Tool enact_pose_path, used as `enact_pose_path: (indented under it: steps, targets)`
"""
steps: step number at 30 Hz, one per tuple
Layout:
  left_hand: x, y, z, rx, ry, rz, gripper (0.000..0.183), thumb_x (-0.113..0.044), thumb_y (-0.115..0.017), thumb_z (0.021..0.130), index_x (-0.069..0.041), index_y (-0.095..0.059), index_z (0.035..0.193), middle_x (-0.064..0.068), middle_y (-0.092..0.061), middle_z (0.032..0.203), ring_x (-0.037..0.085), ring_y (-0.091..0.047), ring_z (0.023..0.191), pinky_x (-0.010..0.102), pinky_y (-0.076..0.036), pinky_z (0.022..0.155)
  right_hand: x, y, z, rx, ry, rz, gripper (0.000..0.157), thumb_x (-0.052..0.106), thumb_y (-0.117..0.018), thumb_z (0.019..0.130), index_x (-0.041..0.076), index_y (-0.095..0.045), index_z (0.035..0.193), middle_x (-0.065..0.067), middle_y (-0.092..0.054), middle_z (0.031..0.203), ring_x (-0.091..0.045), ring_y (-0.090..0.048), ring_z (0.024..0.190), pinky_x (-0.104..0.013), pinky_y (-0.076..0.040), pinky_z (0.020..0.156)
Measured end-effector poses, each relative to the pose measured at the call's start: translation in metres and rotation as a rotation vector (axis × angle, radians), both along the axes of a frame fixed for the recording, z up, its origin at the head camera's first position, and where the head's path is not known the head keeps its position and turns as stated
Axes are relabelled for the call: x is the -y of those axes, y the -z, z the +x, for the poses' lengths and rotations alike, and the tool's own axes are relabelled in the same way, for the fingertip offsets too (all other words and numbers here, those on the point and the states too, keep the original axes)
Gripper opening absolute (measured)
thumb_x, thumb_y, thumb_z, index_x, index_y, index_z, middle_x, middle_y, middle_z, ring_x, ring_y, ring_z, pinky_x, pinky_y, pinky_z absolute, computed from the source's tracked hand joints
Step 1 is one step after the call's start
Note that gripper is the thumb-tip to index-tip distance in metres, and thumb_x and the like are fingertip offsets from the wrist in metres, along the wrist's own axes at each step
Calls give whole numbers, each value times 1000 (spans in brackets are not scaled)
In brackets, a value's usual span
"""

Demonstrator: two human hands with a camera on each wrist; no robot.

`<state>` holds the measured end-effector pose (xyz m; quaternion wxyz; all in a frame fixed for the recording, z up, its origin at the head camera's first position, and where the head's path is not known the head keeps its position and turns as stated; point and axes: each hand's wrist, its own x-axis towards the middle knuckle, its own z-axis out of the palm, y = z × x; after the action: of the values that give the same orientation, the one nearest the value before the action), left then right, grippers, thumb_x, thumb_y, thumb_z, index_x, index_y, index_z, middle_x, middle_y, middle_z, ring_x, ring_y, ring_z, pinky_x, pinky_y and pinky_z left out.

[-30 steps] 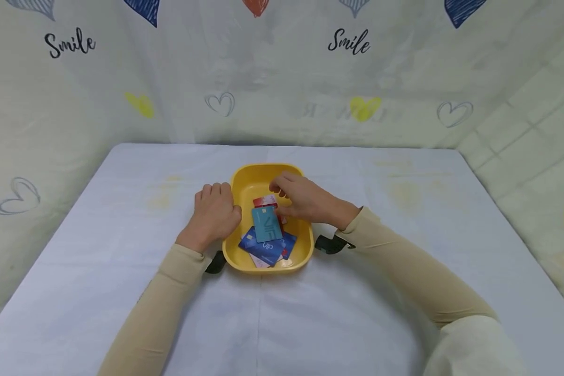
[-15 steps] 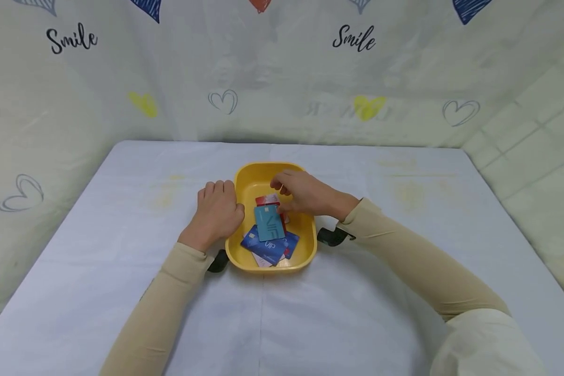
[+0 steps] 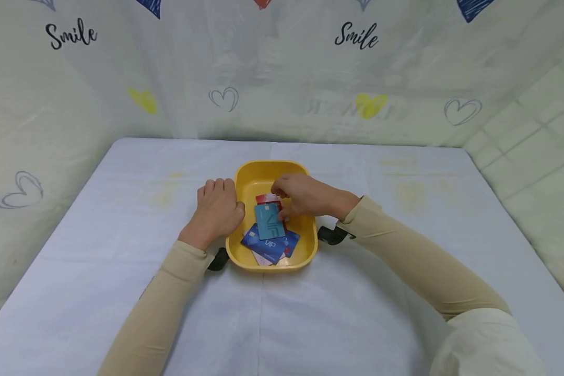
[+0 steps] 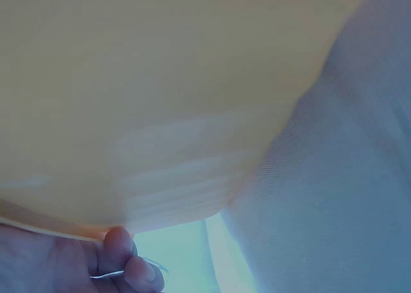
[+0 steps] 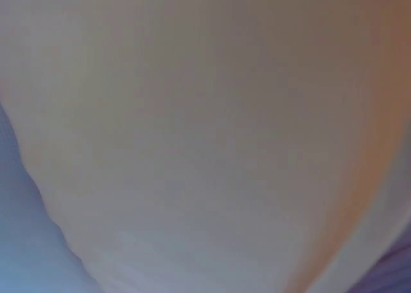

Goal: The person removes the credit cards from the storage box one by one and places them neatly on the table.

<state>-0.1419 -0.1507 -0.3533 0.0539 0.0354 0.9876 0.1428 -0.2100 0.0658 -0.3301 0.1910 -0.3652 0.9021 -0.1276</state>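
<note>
In the head view a yellow plastic tray [image 3: 232, 256] holds several plastic cards. A teal card [image 3: 269, 222] marked VIP lies on top. Below it are a blue VIP card [image 3: 263, 244] and another blue card [image 3: 291, 241]; a red-and-white card [image 3: 267, 198] shows behind. My left hand [image 3: 216, 211] grips the tray's left rim, its curled fingertips [image 4: 144, 274] visible near the rim in the left wrist view. Over the tray's right side reaches my right hand [image 3: 305, 196], thumb touching the teal card's right edge, fingers loosely bent above the cards. Only the tray's blurred outer wall [image 5: 192, 145] fills most of the right wrist view.
The tray stands on a white-covered table [image 3: 380, 250]. A pale curtain [image 3: 282, 62] printed with hearts and lettering hangs behind it. Dark wrist devices show by the tray's left [image 3: 219, 260] and right [image 3: 331, 236] sides.
The right thumb has shifted slightly onto the teal card's edge. The left hand keeps its place on the rim; the whole view has drifted a little.
</note>
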Motion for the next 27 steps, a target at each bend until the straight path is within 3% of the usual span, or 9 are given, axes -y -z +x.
enact_pose_path:
  steps: [8,16,27]
  targets:
    - [1,2,0,5,0,-8,36,-23,-45,96,3,-46,121,17,-46,106,36,-38,113,52,-31,104,4,-2,3,19,-42,27,58,29,-82,88,6,-62,136,-8,-67,127,-23,-63,113,-35,-56,101]
    - [-1,2,2,7,0,-5,34,-23,-45,96,3,-47,119,17,-47,105,36,-39,112,51,-31,104,5,3,5,44,-100,-36,56,30,-83,87,6,-63,133,-7,-69,117,-20,-63,104,-31,-56,94]
    - [0,-1,1,-37,11,-12,31,-22,-44,96,3,-46,115,17,-46,104,36,-37,111,51,-31,102,10,3,0,91,-70,-66,56,29,-85,85,6,-66,132,-5,-73,117,-20,-66,104,-32,-57,96]
